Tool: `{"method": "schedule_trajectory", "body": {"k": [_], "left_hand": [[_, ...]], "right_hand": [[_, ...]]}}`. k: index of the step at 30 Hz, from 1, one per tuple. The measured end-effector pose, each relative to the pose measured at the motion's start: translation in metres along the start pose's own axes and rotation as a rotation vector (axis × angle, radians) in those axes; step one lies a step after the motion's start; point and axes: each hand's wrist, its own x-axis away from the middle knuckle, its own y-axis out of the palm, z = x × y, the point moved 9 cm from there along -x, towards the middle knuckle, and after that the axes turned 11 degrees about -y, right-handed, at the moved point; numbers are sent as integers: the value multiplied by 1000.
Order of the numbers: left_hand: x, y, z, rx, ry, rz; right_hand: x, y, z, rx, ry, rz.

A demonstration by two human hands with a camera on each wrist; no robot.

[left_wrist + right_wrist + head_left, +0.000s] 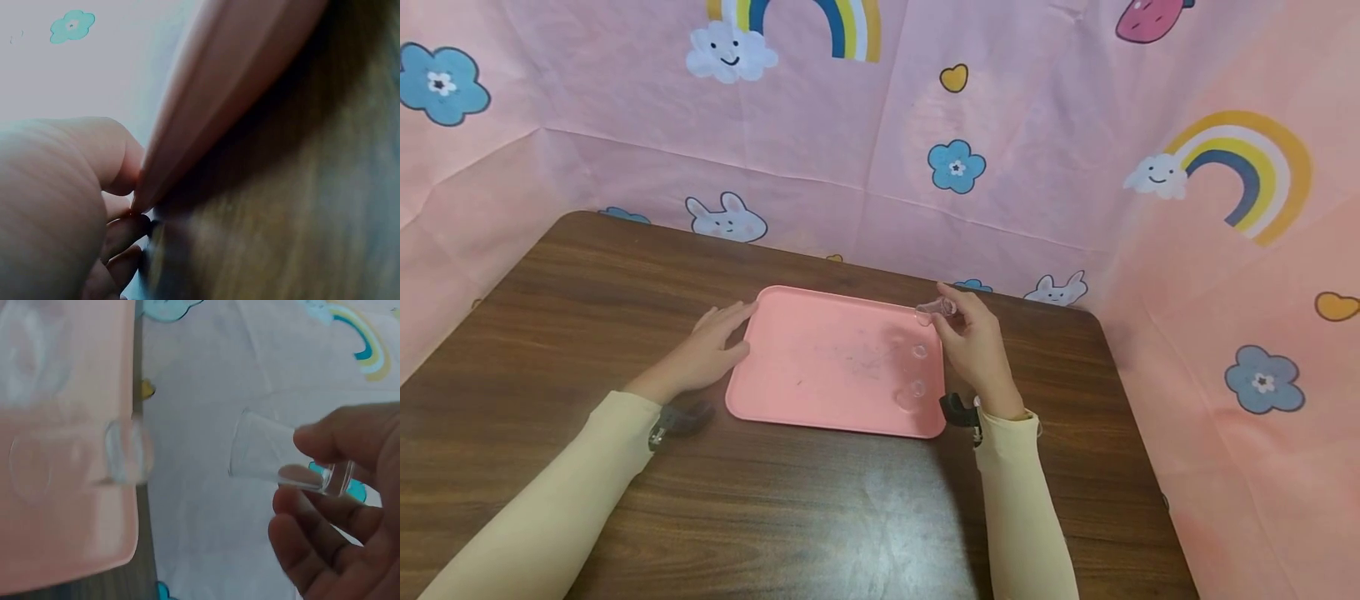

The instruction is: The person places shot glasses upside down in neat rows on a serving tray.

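My right hand (979, 350) pinches a small clear shot glass (936, 308) near its base, above the far right corner of a pink tray (820, 350). In the right wrist view the held shot glass (265, 447) is tilted, its mouth toward the tray. Along the tray's right side stand more clear glasses, a farther one (919, 352) and a nearer one (917, 388); the nearer looks upside down, mouth on the tray. My left hand (700, 354) touches the tray's left rim with thumb and extended fingers. The left wrist view shows its fingers (122, 240) beside the tray edge.
The tray lies on a dark wooden table (760, 508). Behind and to the right hangs a pink cloth (820, 125) printed with rainbows, flowers and rabbits, close to the table's far edge. Dark marks (865, 358) show on the tray's floor.
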Motion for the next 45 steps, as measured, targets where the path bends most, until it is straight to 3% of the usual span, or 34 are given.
{"method": "schedule_trajectory", "body": {"k": [5, 11, 29, 40, 45], "left_hand": [[1, 0, 0, 2, 0, -3], [1, -3, -2, 14, -25, -6], [-1, 0, -6, 20, -18, 6], [-1, 3, -7, 35, -28, -13], [-1, 3, -10, 28, -59, -10]], "right_hand": [[2, -1, 12, 9, 76, 38], [0, 9, 21, -17, 70, 45], [-5, 36, 36, 178, 67, -167], [-4, 48, 50, 152, 154, -272], [-3, 39, 47, 130, 169, -300]]}}
